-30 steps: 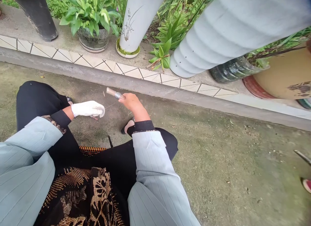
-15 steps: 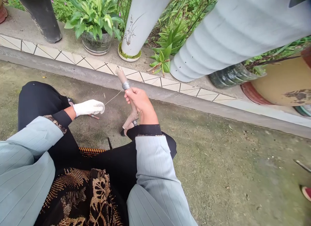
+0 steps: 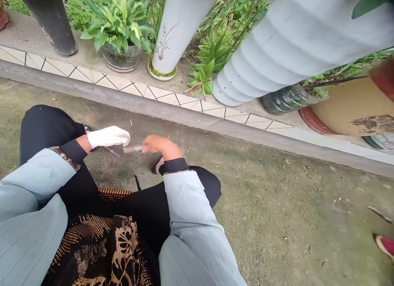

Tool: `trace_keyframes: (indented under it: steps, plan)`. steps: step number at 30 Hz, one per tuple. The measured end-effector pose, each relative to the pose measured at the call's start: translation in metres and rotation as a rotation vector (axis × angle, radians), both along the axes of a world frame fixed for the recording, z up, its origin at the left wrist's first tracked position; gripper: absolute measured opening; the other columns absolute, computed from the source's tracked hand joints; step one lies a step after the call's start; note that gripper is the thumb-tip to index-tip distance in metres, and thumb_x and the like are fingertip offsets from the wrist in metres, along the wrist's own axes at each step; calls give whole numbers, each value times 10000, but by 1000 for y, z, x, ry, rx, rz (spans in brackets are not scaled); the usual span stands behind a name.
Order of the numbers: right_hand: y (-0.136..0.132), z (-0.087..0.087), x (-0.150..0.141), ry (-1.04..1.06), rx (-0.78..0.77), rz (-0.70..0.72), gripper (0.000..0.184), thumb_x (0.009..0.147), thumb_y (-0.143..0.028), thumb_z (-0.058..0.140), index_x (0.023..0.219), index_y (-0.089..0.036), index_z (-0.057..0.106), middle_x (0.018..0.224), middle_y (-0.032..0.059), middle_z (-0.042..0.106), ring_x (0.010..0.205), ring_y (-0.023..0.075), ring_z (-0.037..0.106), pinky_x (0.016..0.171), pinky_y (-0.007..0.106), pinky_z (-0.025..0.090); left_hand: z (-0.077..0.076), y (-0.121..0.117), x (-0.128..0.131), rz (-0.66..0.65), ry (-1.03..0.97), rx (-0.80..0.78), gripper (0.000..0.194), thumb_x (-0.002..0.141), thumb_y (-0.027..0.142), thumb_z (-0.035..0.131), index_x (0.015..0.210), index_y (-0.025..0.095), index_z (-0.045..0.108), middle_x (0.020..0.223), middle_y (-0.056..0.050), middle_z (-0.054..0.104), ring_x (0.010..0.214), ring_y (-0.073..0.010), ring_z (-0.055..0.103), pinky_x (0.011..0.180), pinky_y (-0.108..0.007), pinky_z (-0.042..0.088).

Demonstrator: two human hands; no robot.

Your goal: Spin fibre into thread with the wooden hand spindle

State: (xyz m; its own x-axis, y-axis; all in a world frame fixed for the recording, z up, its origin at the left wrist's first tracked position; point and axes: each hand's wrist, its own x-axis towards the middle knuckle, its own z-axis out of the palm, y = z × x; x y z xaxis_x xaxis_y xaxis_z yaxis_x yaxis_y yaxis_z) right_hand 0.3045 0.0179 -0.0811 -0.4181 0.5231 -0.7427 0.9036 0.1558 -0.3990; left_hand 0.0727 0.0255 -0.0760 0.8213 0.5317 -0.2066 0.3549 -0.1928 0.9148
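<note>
My right hand (image 3: 158, 145), bare, is closed around a pale wooden stick (image 3: 128, 149). The stick now lies almost level, its free end pointing left. Silvery wire (image 3: 138, 148) is wound around it just beyond my fingers. My left hand (image 3: 108, 137), in a white glove, is closed near the stick's free end. Half a second ago a thin strand of this wire ran from the glove to the coil; at this moment the strand is too fine or blurred to make out. Below the glove, a thin reddish-brown piece (image 3: 112, 152) shows near the ground.
A low tiled ledge (image 3: 166, 98) crosses ahead, bearing a potted leafy plant (image 3: 121, 58), a white vase-like pot (image 3: 172, 35), a large ribbed white pot (image 3: 261, 60) and a black pot (image 3: 57, 27). A red shoe (image 3: 384, 245) shows at the right edge.
My right hand has moved down and left, swinging the stick from nearly upright to nearly level, with its end close to the glove. The gloved hand has shifted slightly left.
</note>
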Motion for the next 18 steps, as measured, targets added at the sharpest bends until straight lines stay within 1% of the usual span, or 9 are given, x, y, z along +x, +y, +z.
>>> trace_keyframes:
  steps: [2,3,4,7,9,12,14,16,18]
  plan:
    - [-6,10,-1,175,-218,99,135,745,-303,657,781,-176,682,664,15,635,616,138,571,593,256,408,0,7,-2,50,77,94,305,869,397,510,744,138,615,711,-22,612,639,-119,516,638,-207,415]
    - [-9,16,1,323,-282,101,142,741,-314,664,791,-181,671,650,-10,613,602,116,556,585,239,406,0,12,-3,69,103,123,288,858,387,517,746,140,612,703,-18,609,633,-119,513,629,-206,410]
    - [-10,23,3,490,-279,28,165,737,-328,665,811,-181,656,661,-23,601,596,101,538,581,227,407,-1,16,-3,92,108,139,276,847,382,523,748,140,609,691,-15,603,615,-116,505,609,-204,402]
    - [-4,40,13,914,-78,-429,250,735,-393,659,802,-166,580,711,-21,577,590,77,497,574,211,416,-3,30,0,100,46,119,281,851,388,510,779,133,604,672,-13,583,555,-100,470,555,-192,380]
    - [6,43,19,1020,59,-680,294,731,-434,655,760,-165,538,703,-17,555,570,72,475,553,206,414,-3,36,4,33,29,118,289,872,383,484,777,137,602,680,-13,584,557,-98,468,555,-187,375]
    - [29,37,24,927,192,-860,273,761,-422,618,741,-172,512,691,-12,536,548,73,463,530,204,406,-1,42,11,-113,86,176,259,887,338,475,765,151,607,718,-16,612,614,-112,498,599,-191,384]
    - [44,30,24,727,261,-872,216,805,-382,568,767,-176,519,709,2,552,562,85,481,544,211,408,0,46,15,-227,103,206,247,899,308,464,786,159,626,743,-19,629,636,-119,508,619,-197,386]
    - [56,23,23,440,360,-751,183,829,-362,552,815,-180,554,750,31,594,626,116,521,578,230,399,2,52,20,-317,102,229,246,910,283,449,799,161,632,763,-18,637,656,-121,516,645,-199,389]
    - [62,17,21,148,457,-531,180,823,-357,576,854,-182,600,817,70,640,722,160,557,608,256,371,6,61,23,-353,110,239,249,915,266,440,793,151,624,759,-15,629,665,-119,516,661,-198,387]
